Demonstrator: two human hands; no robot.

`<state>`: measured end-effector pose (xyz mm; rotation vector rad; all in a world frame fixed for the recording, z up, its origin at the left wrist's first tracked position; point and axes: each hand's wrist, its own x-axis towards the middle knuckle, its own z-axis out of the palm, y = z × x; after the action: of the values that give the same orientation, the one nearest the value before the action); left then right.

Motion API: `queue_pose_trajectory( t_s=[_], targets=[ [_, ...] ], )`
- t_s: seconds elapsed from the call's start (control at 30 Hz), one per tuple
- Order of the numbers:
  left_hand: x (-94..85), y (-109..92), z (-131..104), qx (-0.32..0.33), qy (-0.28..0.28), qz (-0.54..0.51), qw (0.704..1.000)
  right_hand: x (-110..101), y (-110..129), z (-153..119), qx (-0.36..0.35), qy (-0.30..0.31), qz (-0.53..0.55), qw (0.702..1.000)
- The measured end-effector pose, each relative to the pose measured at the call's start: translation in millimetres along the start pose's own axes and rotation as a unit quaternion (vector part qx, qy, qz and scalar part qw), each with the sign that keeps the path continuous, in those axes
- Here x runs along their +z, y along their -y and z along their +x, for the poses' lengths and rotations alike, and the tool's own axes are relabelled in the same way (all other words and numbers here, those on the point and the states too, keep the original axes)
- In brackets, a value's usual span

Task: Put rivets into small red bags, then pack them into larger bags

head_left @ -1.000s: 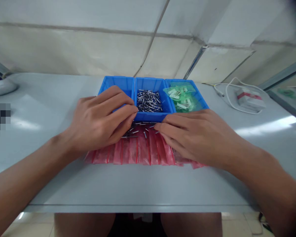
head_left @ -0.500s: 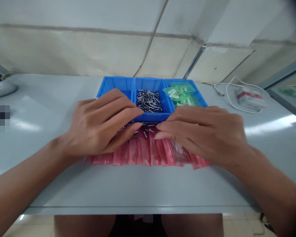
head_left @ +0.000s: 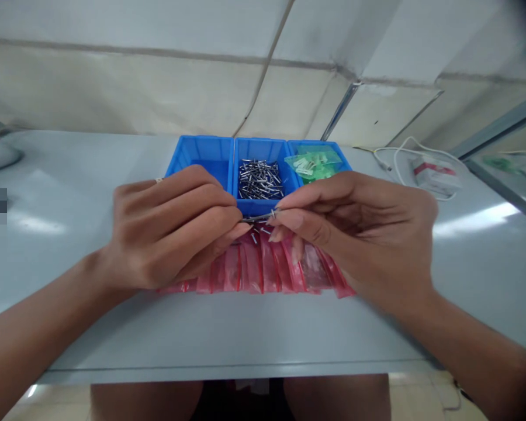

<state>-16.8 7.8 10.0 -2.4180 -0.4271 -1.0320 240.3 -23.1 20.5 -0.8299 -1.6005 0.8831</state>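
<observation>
My left hand (head_left: 175,234) is closed, its thumb and fingertips pinching small metal screws (head_left: 256,219) whose shanks stick out to the right. From the other side my right hand (head_left: 368,234) pinches the head end of a screw between thumb and forefinger, its other fingers curled below. The fingertips of both hands nearly meet above a row of overlapping pink zip bags (head_left: 249,272). A few loose screws (head_left: 265,231) lie on top of the bags. How many screws my left fingers hold is hidden.
Behind my hands stand three joined blue bins (head_left: 267,207). The middle one holds a heap of screws (head_left: 259,178), the right one green bags (head_left: 318,161) with white parts. A white cable (head_left: 397,161) and a small box (head_left: 438,175) lie at the right.
My right hand has turned so its thumb and forefinger show, now pinching a screw in front of the bins. My left hand has shifted slightly left and down.
</observation>
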Motion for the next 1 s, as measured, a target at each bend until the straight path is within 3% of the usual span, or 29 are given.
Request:
queue_pose_trajectory(
  t_s=[0.13, 0.43, 0.63, 0.9, 1.0],
  targets=[
    [1.9, -3.3, -1.0, -0.063, -0.001, -0.044, 0.997, -0.2, 3.0, 0.5, 0.016, 0.020, 0.028, 0.999],
    [-0.4, -4.4, -2.8, -0.063, 0.017, -0.017, 0.998, -1.8, 0.7, 2.6, 0.027, 0.017, 0.036, 0.999],
    [-1.5, -5.9, -3.5, -0.056, 0.027, 0.015, 0.998, -6.6, 1.9, 2.7, 0.045, 0.057, 0.010, 0.997],
    [3.9, 1.2, -5.9, -0.067, 0.014, 0.045, 0.997, -14.6, -9.0, 13.9, 0.073, -0.007, 0.078, 0.994],
    [4.8, 2.4, -8.0, -0.087, 0.018, 0.054, 0.995, -22.0, -12.6, 16.2, 0.035, 0.030, 0.020, 0.999]
  ],
)
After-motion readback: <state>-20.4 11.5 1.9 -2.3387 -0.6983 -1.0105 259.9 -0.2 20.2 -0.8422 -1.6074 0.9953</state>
